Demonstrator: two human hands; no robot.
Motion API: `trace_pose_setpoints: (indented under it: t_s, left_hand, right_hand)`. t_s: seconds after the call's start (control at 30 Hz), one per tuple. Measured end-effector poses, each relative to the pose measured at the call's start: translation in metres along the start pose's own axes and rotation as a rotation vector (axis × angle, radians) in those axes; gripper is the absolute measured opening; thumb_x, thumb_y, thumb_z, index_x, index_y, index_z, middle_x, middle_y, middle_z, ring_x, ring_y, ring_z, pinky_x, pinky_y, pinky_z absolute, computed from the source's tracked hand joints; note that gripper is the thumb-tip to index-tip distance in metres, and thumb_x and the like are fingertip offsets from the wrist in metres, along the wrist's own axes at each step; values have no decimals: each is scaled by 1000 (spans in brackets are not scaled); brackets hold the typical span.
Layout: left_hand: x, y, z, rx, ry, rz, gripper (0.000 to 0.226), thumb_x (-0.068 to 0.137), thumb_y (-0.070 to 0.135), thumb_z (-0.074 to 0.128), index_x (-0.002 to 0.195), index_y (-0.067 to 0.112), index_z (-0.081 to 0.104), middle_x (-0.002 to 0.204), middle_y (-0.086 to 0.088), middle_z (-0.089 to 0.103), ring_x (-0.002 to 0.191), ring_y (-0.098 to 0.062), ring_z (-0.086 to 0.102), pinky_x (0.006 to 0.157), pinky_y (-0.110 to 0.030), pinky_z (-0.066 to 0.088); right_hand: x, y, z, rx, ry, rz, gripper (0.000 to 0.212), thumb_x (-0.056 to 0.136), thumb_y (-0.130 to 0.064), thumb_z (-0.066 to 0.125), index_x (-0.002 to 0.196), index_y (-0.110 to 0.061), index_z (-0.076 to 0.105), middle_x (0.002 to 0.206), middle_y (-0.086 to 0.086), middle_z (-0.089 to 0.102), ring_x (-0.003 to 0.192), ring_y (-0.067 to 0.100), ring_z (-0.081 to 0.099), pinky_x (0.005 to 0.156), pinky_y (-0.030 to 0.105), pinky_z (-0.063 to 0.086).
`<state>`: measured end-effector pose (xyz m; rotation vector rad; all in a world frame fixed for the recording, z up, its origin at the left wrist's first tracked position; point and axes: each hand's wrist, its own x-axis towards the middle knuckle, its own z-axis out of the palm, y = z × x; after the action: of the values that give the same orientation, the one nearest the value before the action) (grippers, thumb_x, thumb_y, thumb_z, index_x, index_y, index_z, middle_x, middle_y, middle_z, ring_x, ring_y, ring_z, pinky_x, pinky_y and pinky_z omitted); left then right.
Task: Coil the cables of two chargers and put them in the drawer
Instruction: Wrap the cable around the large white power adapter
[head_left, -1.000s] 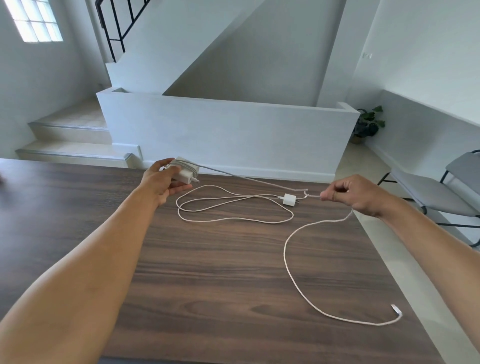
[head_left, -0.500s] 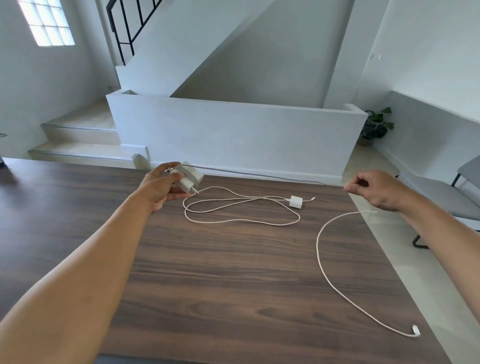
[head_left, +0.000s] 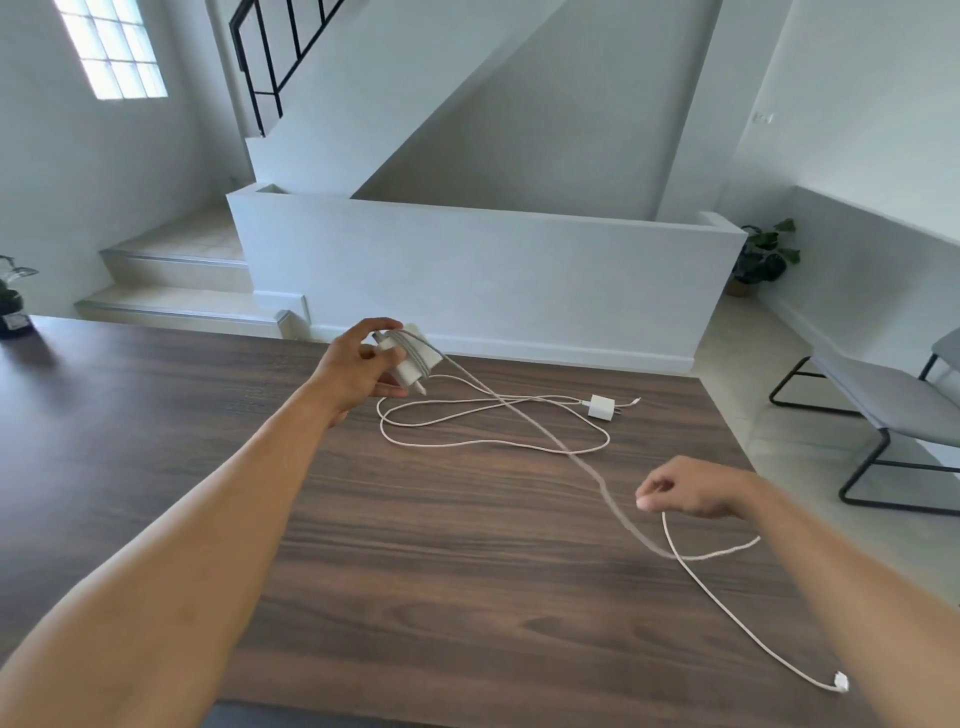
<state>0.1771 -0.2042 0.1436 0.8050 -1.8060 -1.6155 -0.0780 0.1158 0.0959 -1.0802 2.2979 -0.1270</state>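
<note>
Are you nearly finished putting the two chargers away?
Not yet. Done: a few turns of cable sit around the big charger held in the left hand. In hand: the right hand pinches the rest of that long cable, which trails across the table. Left: the small charger and its cable lie uncoiled on the wood, untouched. No drawer is in view, so nothing is put away.

Two white chargers (head_left: 411, 358) (head_left: 601, 405) with white cables (head_left: 597, 480) on a dark brown wood-grain table (head_left: 415, 545).
</note>
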Motion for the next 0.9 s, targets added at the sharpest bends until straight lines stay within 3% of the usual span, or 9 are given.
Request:
trace_pose_setpoints:
  t_s: [0.1,0.17,0.27,0.33,0.4,0.5,0.63,0.8,0.9]
  left_hand:
    - [-5,4,13,57,-74,38,32,91,1,60,118,18,59,103,-28,59,77,-34,68,62,-39,62]
    - [-8,8,22,66,-124,49,32,91,1,60,119,17,58,104,-27,59,75,-33,68,63,-39,62]
    - [-14,12,38,71,-209,59,32,91,2,61,119,17,58,103,-22,60,73,-27,69,64,-39,61]
    - [-17,14,46,84,-252,72,31,91,3,61,117,18,59,102,-20,61,73,-26,68,65,-39,61]
    - [-18,15,50,88,-285,78,31,91,3,62,117,19,59,101,-20,61,73,-26,67,68,-43,61]
    - [-21,17,50,105,-308,82,31,91,4,62,118,18,59,100,-21,61,70,-21,67,67,-42,61]
    - [-24,17,44,59,-307,65,30,92,3,60,119,18,59,108,-32,60,74,-27,68,65,-39,60]
    - [-22,21,37,-23,-301,45,29,92,4,60,117,19,60,111,-33,60,77,-32,69,67,-41,60]
    - [-22,22,34,-39,-308,28,30,92,4,60,117,20,60,106,-27,61,77,-32,70,68,-42,60]
  right_hand:
    - [5,-28,1,144,147,-92,25,92,-34,60,112,-21,68,113,-6,66,107,10,59,94,23,41]
    - [5,-58,-3,330,251,-173,21,94,-37,56,107,-24,68,109,-7,66,103,10,59,90,24,41]
    - [5,-104,-3,525,236,-285,22,95,-48,48,98,-34,64,102,-16,62,101,8,57,87,25,39]
    - [8,-127,6,525,260,-336,33,95,-52,45,115,-30,61,108,-15,59,106,8,54,91,25,38]
    - [16,-140,17,470,439,-363,42,96,-48,46,128,-22,54,113,-4,57,106,11,55,92,28,40]
    - [17,-146,21,398,655,-424,28,98,-38,47,116,-21,58,98,1,54,90,12,50,80,25,37]
    - [13,-140,20,395,637,-451,25,101,-24,43,89,-11,59,71,-6,60,65,5,52,59,25,34]
    - [13,-139,36,502,710,-493,27,101,-27,45,85,-11,59,59,-10,52,58,4,47,56,17,34]
    - [11,-140,45,476,832,-569,25,100,-24,48,87,-13,66,72,-6,57,71,5,51,65,10,35]
